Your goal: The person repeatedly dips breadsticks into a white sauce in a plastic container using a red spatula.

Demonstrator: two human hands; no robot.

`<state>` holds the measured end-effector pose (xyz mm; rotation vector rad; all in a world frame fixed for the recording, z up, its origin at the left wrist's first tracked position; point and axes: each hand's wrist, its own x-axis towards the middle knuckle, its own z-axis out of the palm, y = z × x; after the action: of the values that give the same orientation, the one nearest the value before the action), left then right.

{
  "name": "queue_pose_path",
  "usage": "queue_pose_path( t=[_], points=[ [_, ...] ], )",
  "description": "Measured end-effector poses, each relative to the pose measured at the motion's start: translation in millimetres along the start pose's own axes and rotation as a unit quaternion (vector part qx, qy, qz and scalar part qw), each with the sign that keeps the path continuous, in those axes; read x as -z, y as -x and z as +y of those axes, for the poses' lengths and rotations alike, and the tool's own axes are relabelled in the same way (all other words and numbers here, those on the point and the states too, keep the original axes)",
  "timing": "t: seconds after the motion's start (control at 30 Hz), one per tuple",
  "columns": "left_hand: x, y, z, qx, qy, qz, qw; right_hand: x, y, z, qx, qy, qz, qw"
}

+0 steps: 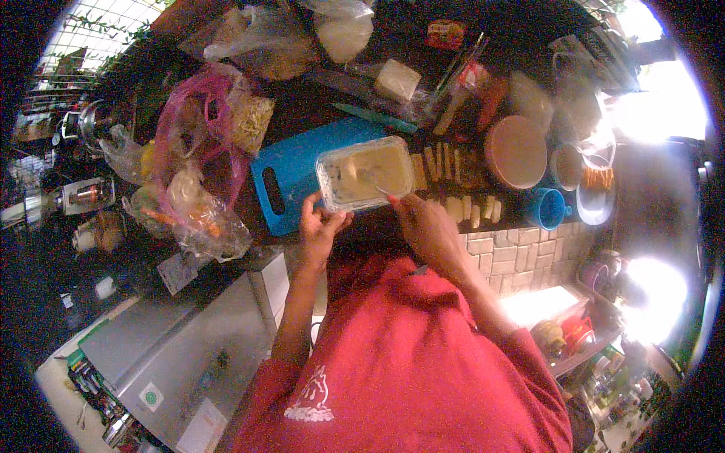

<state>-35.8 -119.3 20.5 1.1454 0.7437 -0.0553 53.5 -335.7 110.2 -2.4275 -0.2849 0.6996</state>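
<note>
A clear rectangular container (327, 195) holds a pale yellowish batter-like mixture (357, 170) with a few dark specks. My left hand (320, 229) grips its near left corner, thumb along the rim. In my right hand (427, 223) is a slim utensil, apparently a spoon (385, 188), whose far end dips into the mixture. Beneath the container's left part lies a blue cutting board (294, 150) with a handle slot. A knife with a teal blade or sheath (376, 117) rests beyond the board. Rows of pale cut sticks (447, 161) lie right of the container.
Pink and clear plastic bags (187, 136) with vegetables crowd the left. At the right stand a pinkish round lid or bowl (516, 153), a blue cup (548, 208) and a white bowl (595, 198). A pale block (398, 79) sits at the back. Below left is a refrigerator (187, 345).
</note>
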Motion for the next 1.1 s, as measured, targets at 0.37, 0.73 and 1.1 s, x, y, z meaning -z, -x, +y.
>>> queue_pose_path(
  t=[0.37, 0.73, 1.1],
  points=[
    [4.0, -0.8, -2.5, 0.018, 0.028, -0.011, 0.999, 8.4, 7.6, -9.7, 0.001, 0.023, -0.015, 1.000],
    [10.0, 1.8, 8.0, 0.012, 0.022, -0.060, 0.998, 19.0, 1.3, -13.5, -0.045, 0.106, -0.010, 0.993],
    [15.2, -5.6, 6.4, 0.009, 0.016, -0.098, 0.995, 26.3, -1.0, -32.5, -0.116, 0.118, -0.021, 0.986]
  ],
)
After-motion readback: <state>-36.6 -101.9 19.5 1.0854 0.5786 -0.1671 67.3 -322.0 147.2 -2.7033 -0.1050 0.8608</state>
